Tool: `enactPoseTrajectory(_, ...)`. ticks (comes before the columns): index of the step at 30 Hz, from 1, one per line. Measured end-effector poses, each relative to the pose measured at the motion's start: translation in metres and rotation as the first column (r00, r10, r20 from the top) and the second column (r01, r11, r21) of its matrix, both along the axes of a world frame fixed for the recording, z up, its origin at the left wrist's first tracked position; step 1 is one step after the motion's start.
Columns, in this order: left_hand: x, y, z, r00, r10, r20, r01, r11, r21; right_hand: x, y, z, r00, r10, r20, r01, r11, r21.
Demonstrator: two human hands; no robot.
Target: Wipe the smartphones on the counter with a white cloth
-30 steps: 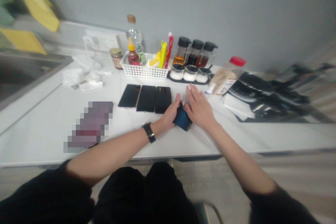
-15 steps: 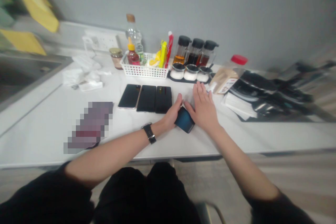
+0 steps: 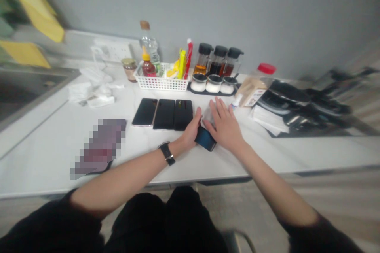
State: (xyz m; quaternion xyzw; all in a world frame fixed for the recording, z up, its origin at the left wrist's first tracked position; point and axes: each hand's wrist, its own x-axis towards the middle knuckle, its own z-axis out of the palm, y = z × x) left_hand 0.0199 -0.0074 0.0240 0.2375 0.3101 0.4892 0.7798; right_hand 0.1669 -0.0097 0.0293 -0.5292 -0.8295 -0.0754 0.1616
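Passage toward the back of the worktop (image 3: 267, 156) is barred a short way ahead of the right hand (image 3: 224, 124) by the black tray of lidded jars (image 3: 210, 93), and only a narrow strip is left between the three black phones (image 3: 164, 114) and the white plastic basket (image 3: 162, 83). The left hand (image 3: 191, 132) is flanked closely by the nearest phone, and the dark blue phone (image 3: 204, 138) is set between both hands. Wide room is left along the front edge, while the right end is obstructed by papers (image 3: 267, 120) and black cookware (image 3: 303, 102).
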Motion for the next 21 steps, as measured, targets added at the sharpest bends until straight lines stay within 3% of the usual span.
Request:
enactPoseTrajectory(3,-0.001,0.002,-0.004,0.99,0.093,-0.109,-0.091,0.996,0.027,-0.012,-0.026,-0.015,0.978,0.199,0.061,-0.197,0.98,-0.038)
enactPoseTrajectory(5,-0.002,0.002,-0.004,0.992,0.076,-0.102,-0.072,0.997,0.041,-0.01,-0.031,-0.017,0.962,0.262,0.075,-0.258,0.964,-0.062)
enactPoseTrajectory(7,-0.002,0.001,-0.001,0.998,-0.01,-0.069,0.014,0.998,0.056,0.002,-0.019,-0.011,0.972,0.228,0.063,-0.224,0.973,-0.058)
enactPoseTrajectory(9,-0.001,-0.001,0.002,0.994,-0.089,-0.059,0.093,0.994,0.065,0.014,-0.002,-0.003,0.993,0.115,0.019,-0.114,0.993,-0.035)
enactPoseTrajectory(11,-0.001,-0.002,0.003,0.992,-0.102,-0.073,0.106,0.993,0.056,0.015,0.007,0.0,0.998,0.055,-0.018,-0.055,0.998,-0.021)
enactPoseTrajectory(17,-0.001,0.001,0.0,0.982,0.057,-0.178,-0.046,0.997,0.066,-0.007,-0.016,-0.015,0.96,0.277,0.033,-0.276,0.96,-0.051)
enactPoseTrajectory(21,-0.001,0.001,0.0,0.982,-0.086,-0.168,0.091,0.995,0.028,0.012,0.004,-0.005,0.996,0.092,-0.01,-0.093,0.995,-0.021)
